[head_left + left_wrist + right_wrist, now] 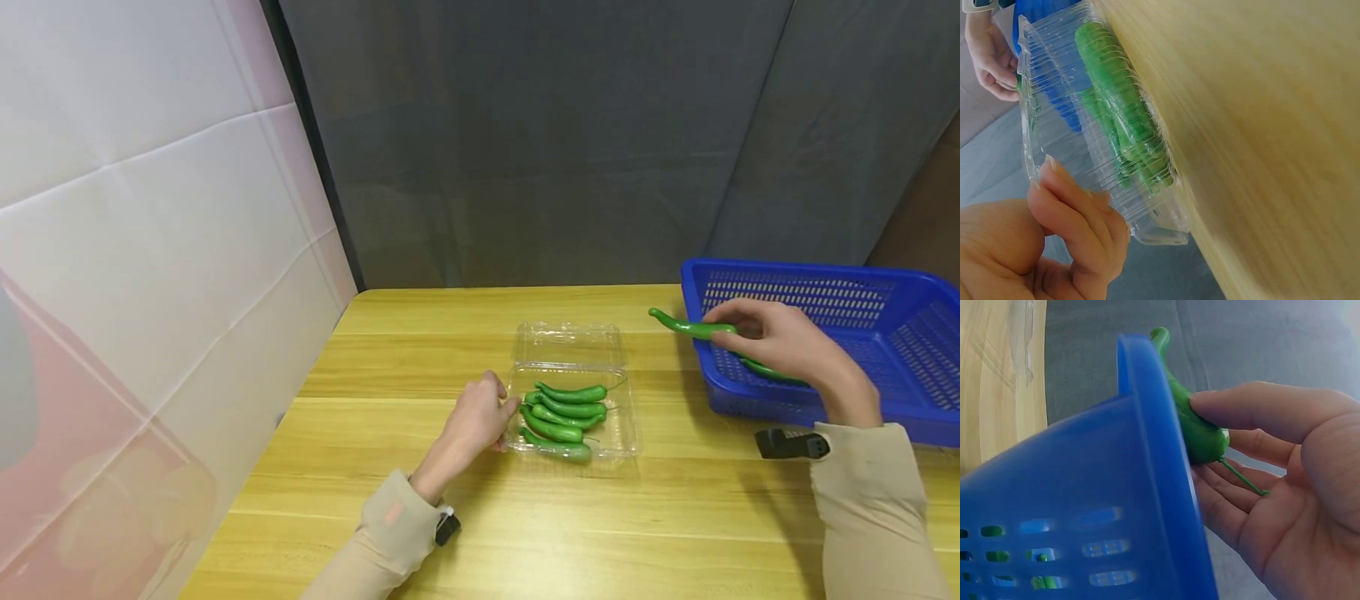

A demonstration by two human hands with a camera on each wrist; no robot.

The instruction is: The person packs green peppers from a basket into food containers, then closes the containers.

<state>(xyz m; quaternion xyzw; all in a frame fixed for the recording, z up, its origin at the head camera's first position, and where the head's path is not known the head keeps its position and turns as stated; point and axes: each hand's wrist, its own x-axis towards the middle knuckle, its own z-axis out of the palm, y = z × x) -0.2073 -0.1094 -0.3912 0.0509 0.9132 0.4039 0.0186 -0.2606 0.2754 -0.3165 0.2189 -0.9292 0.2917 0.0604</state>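
Observation:
My right hand point(780, 335) pinches a green chili pepper point(678, 325) by its stem end, between thumb and fingers, above the left rim of a blue plastic basket point(810, 408). In the right wrist view, the pepper's thin stem points toward the palm. Further green peppers point(772, 371) lie in the basket, partly covered by the hand. Left of it, a clear plastic clamshell box point(626, 425) lies with its lid point(570, 343) folded back. Several green peppers point(573, 410) rest side by side in it. My left hand point(476, 412) grips the box's left edge with thumb and fingers.
Box and basket stand on a wood-grain table point(360, 433), the basket at its right side. A dark grey curtain point(525, 150) hangs behind the table's far edge. A pale printed cloth wall point(165, 233) runs along the left.

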